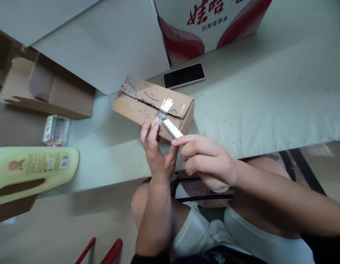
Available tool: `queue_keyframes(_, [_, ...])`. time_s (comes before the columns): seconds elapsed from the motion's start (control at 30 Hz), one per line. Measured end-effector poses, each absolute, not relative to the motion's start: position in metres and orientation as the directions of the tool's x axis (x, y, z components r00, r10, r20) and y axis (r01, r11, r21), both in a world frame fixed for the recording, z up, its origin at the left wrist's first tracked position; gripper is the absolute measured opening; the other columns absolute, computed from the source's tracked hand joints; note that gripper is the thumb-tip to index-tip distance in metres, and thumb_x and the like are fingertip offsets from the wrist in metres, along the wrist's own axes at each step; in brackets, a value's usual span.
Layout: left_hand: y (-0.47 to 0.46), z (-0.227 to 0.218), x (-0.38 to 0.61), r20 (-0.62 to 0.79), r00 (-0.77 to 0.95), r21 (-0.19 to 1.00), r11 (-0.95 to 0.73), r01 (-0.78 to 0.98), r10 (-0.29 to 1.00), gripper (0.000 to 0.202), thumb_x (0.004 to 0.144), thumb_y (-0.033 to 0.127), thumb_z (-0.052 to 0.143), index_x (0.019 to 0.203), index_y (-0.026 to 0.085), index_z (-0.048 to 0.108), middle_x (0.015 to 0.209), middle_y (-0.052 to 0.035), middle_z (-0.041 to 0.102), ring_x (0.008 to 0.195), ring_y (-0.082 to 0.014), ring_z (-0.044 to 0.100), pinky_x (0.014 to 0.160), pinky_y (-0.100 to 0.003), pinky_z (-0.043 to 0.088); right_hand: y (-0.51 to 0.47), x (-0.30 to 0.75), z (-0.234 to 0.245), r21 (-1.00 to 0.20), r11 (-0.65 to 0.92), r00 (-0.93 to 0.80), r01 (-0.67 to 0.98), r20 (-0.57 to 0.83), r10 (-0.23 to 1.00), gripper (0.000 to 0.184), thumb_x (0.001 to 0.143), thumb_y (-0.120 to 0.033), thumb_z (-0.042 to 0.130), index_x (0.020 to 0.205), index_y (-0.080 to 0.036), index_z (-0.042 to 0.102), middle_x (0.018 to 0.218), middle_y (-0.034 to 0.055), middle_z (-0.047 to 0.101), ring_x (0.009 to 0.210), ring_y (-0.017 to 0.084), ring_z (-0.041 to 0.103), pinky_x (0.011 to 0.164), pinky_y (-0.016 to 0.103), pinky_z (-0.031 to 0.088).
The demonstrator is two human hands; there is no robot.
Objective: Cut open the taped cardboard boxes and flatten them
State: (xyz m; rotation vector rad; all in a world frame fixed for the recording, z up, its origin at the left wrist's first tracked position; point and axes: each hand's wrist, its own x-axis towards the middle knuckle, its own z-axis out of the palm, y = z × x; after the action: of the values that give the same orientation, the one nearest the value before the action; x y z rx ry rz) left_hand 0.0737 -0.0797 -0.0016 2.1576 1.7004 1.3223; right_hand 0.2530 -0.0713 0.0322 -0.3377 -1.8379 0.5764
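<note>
A small brown cardboard box [139, 102] lies on the pale table [269, 106], sealed along its torn top seam with clear tape [167, 105]. My right hand [205, 159] is closed around a white utility knife [171, 127] whose blade end rests at the box's near edge by the tape. My left hand [156, 150] is raised beside the knife, fingers bent against the box's near side and pinching at a bit of tape there.
A black phone [184, 75] lies behind the box. A red-and-white printed carton [208, 25] stands at the back. An open cardboard box [46, 88], a small clear bottle [56, 130] and a yellow jug [32, 170] sit at left. Red handles [101, 251] show below.
</note>
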Motion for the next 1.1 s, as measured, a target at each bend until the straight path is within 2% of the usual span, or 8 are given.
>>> queue_keyframes(0.07, [-0.0809,-0.0017,0.0732,0.537,0.005,0.564,-0.363,0.742,0.844,0.069,0.095,0.060,0.059,0.151,0.024,0.043,0.158,-0.0182,0.044,0.147,-0.0299,0.047,0.109,-0.040,0.050,-0.0715,0.2533,0.0335,-0.569,0.819,-0.302,-0.075,0.795,0.525,0.028,0.100,-0.009,0.036,0.083,-0.022,0.054,0.089,0.0043,0.061,0.105,0.015,0.069,0.108,0.039,0.060])
queue_keyframes(0.2, [-0.0809,-0.0030,0.0727,0.535,0.008,0.569,-0.368,0.735,0.845,0.066,0.095,0.054,0.062,0.151,0.024,0.043,0.158,-0.0186,0.042,0.148,-0.0303,0.046,0.115,-0.044,0.047,-0.0710,0.2530,0.0354,-0.559,0.823,-0.271,-0.095,0.810,0.519,0.030,0.100,-0.010,0.036,0.077,-0.022,0.051,0.085,0.0039,0.058,0.099,0.015,0.067,0.105,0.041,0.062])
queue_keyframes(0.53, [-0.0800,-0.0051,0.0727,0.532,-0.002,0.572,-0.358,0.738,0.847,0.065,0.095,0.053,0.063,0.149,0.023,0.043,0.158,-0.0201,0.043,0.149,-0.0295,0.045,0.115,-0.042,0.046,-0.0728,0.2553,0.0344,-0.627,0.772,-0.262,-0.107,0.767,0.586,0.025,0.096,-0.009,0.043,0.076,-0.020,0.050,0.086,0.0034,0.058,0.107,0.018,0.067,0.101,0.038,0.061])
queue_keyframes(0.73, [-0.0788,-0.0053,0.0735,0.541,-0.003,0.587,-0.375,0.718,0.841,0.062,0.096,0.052,0.062,0.148,0.023,0.045,0.158,-0.0214,0.043,0.147,-0.0297,0.047,0.108,-0.040,0.052,-0.0691,0.2573,0.0331,-0.619,0.780,-0.276,-0.091,0.769,0.577,0.023,0.096,-0.011,0.044,0.076,-0.022,0.050,0.085,0.0031,0.057,0.105,0.018,0.067,0.096,0.037,0.061])
queue_keyframes(0.87, [-0.0796,-0.0068,0.0731,0.524,-0.011,0.607,-0.365,0.706,0.852,0.064,0.095,0.052,0.063,0.150,0.024,0.044,0.161,-0.0192,0.040,0.144,-0.0301,0.051,0.106,-0.041,0.053,-0.0679,0.2537,0.0326,-0.580,0.809,-0.303,-0.093,0.790,0.532,0.025,0.096,-0.010,0.041,0.075,-0.022,0.048,0.083,0.0024,0.056,0.096,0.016,0.065,0.095,0.036,0.061])
queue_keyframes(0.97, [-0.0796,-0.0067,0.0728,0.524,-0.010,0.598,-0.360,0.717,0.852,0.065,0.095,0.054,0.062,0.150,0.024,0.044,0.161,-0.0175,0.041,0.142,-0.0305,0.053,0.104,-0.040,0.055,-0.0674,0.2521,0.0320,-0.574,0.814,-0.284,-0.086,0.797,0.533,0.025,0.097,-0.011,0.041,0.075,-0.022,0.049,0.083,0.0027,0.057,0.097,0.016,0.065,0.094,0.036,0.061])
queue_keyframes(1.1, [-0.0783,-0.0057,0.0729,0.543,0.001,0.580,-0.376,0.722,0.840,0.062,0.096,0.055,0.060,0.149,0.025,0.046,0.159,-0.0157,0.043,0.145,-0.0306,0.050,0.103,-0.039,0.056,-0.0676,0.2536,0.0320,-0.592,0.803,-0.275,-0.072,0.785,0.555,0.025,0.097,-0.013,0.044,0.075,-0.021,0.050,0.084,0.0037,0.059,0.101,0.018,0.067,0.093,0.037,0.062])
